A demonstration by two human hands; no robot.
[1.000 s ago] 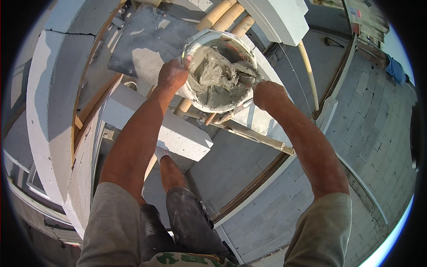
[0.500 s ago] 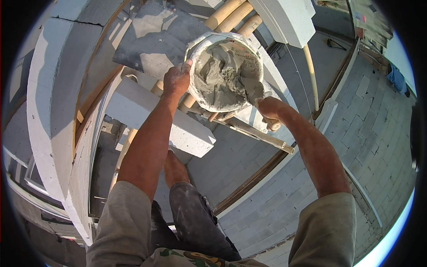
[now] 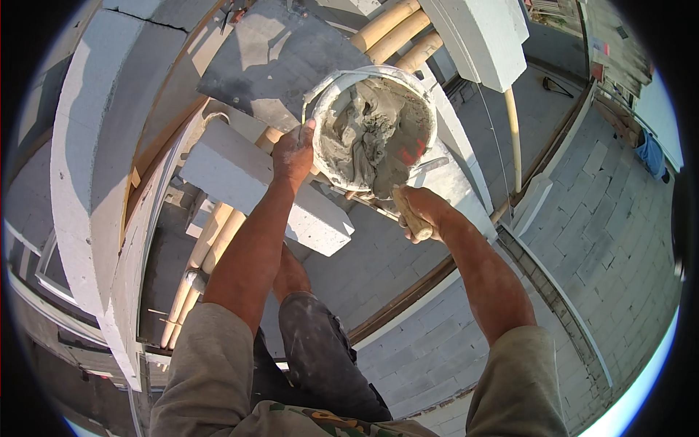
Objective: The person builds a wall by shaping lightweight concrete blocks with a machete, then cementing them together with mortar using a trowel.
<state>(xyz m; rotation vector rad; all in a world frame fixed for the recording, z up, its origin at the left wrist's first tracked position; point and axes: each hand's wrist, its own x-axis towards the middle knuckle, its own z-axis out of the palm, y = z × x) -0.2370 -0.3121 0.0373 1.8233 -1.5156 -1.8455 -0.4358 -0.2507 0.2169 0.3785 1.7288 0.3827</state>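
Observation:
My left hand [image 3: 294,156] grips the near left rim of a white bucket [image 3: 429,124], by its wire handle. Grey mortar [image 3: 364,131] fills much of the bucket. My right hand [image 3: 429,210] is closed on a trowel [image 3: 413,223] with a thick pale handle; its blade is in the mortar at the near right rim, mostly coated. Beside the bucket's far left lies a dark grey board [image 3: 255,58]. A white aerated block [image 3: 229,164] is below my left hand.
Wooden poles [image 3: 389,36] cross behind the bucket. A large white block [image 3: 480,36] stands at upper right, cracked white panels [image 3: 95,131] at left. A grey block wall or floor [image 3: 597,204] fills the right, with blue cloth [image 3: 648,153] at its far edge. My legs show below.
My right hand has moved down and left with the trowel, from the bucket's right side to its near edge. The bucket, held in my left hand, sits a little lower in view.

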